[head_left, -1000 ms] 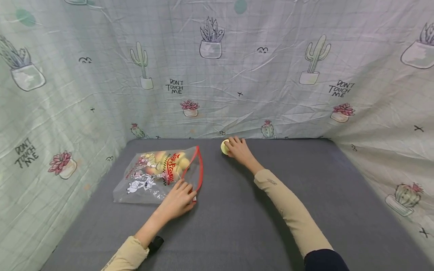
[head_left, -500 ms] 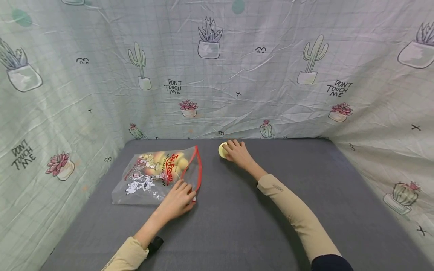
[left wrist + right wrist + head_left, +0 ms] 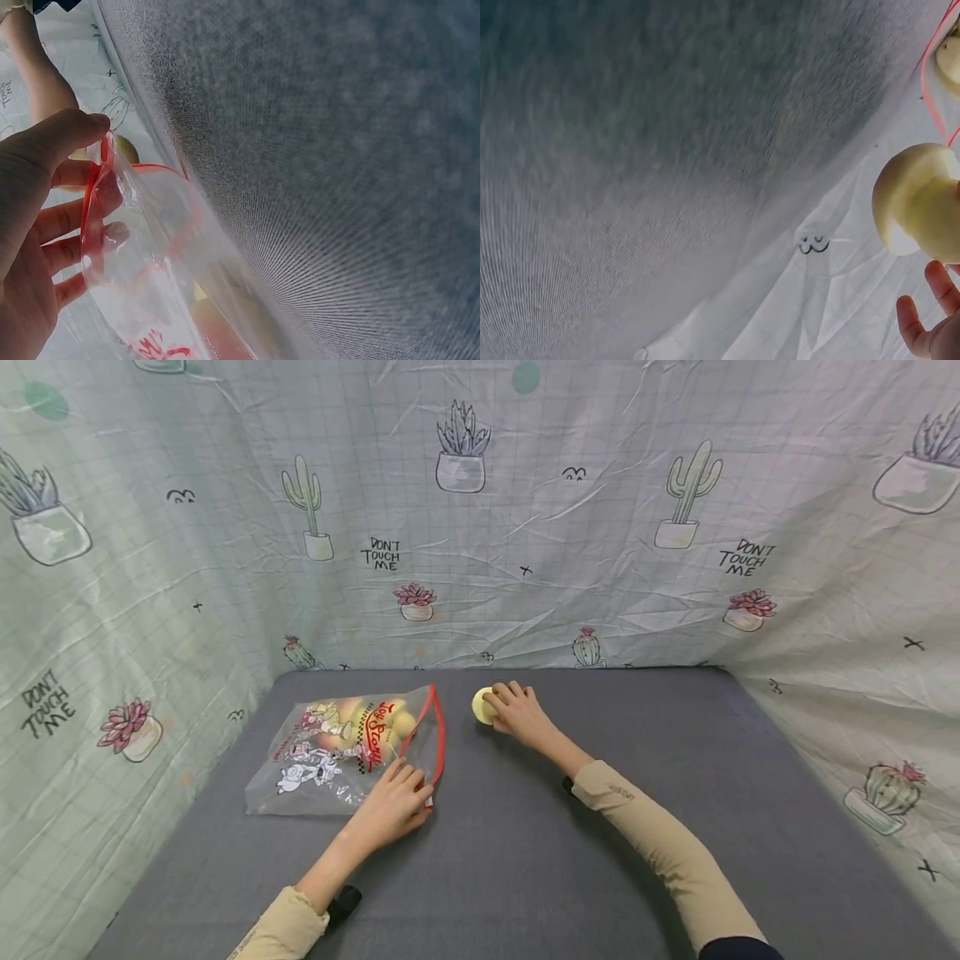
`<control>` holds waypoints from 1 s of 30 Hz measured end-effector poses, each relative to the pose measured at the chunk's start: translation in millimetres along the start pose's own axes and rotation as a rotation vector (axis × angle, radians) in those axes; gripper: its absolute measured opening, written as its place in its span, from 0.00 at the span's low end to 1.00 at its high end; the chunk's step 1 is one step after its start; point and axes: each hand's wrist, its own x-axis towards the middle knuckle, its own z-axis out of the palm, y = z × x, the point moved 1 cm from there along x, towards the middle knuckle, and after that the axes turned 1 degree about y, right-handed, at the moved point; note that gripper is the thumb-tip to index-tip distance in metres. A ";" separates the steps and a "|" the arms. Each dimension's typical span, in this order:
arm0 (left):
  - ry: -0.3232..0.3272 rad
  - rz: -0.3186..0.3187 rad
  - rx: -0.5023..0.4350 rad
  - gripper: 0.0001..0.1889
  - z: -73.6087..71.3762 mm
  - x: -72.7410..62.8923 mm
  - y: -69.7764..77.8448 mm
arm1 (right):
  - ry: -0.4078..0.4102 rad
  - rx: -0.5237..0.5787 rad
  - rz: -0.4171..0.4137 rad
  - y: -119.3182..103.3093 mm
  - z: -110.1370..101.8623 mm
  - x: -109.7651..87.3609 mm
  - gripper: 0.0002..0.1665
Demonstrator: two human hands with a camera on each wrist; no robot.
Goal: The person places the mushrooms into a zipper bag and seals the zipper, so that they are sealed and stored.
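A clear plastic zip bag (image 3: pixel 341 752) with cartoon prints and a red zip edge lies on the grey cloth (image 3: pixel 525 860) at the left, with yellow and pink fruit inside. My left hand (image 3: pixel 393 803) pinches the bag's near red edge (image 3: pixel 96 202) between thumb and fingers, holding the mouth apart. Further back, my right hand (image 3: pixel 516 713) grips a pale yellow fruit (image 3: pixel 482 704) just right of the bag's mouth. In the right wrist view that yellow fruit (image 3: pixel 919 199) shows at the right edge above my fingertips (image 3: pixel 922 315).
A pale green sheet (image 3: pixel 480 510) printed with cacti and "don't touch me" walls the grey surface at the back and on both sides. Bare grey cloth stretches across the right half and the near part.
My right hand has drawn the yellow fruit a little left and toward me, closer to the bag's mouth. The left hand and the bag have stayed put.
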 end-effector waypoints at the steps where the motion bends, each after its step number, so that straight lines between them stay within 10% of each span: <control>1: 0.000 -0.001 -0.002 0.12 0.1 -0.2 0.2 | -0.004 0.008 -0.002 -1.6 -0.7 -0.5 0.20; 30: -0.009 -0.015 -0.004 0.11 -3.6 -0.1 2.4 | -0.007 0.134 -0.047 -38.5 -5.4 -8.4 0.19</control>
